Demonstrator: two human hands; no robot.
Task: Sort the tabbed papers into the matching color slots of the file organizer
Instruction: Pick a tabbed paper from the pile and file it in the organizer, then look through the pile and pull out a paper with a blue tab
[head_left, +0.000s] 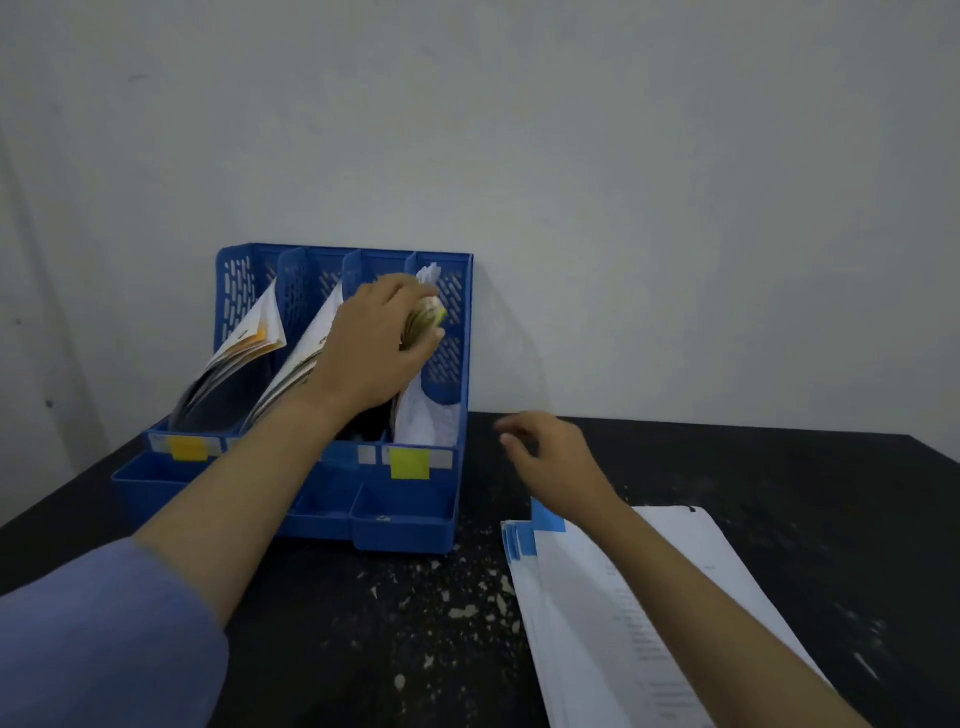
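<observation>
A blue file organizer (452, 332) stands against the wall on a black table. Its front carries colour labels: an orange one (188, 448) at the left and a yellow-green one (410, 463) at the right. My left hand (376, 343) reaches into the rightmost slot and grips the green-tabbed papers (427, 317) there. Orange-tabbed papers (249, 338) lean in the leftmost slot, more papers in the second. My right hand (550, 457) hovers above the table, fingers relaxed, holding nothing. Under that forearm lies a stack of blue-tabbed papers (582, 597).
The black table (779, 493) has pale flecks and chips scattered over its middle (447, 597). A bare grey wall stands right behind the organizer. Low open trays (405, 525) run along the organizer's front.
</observation>
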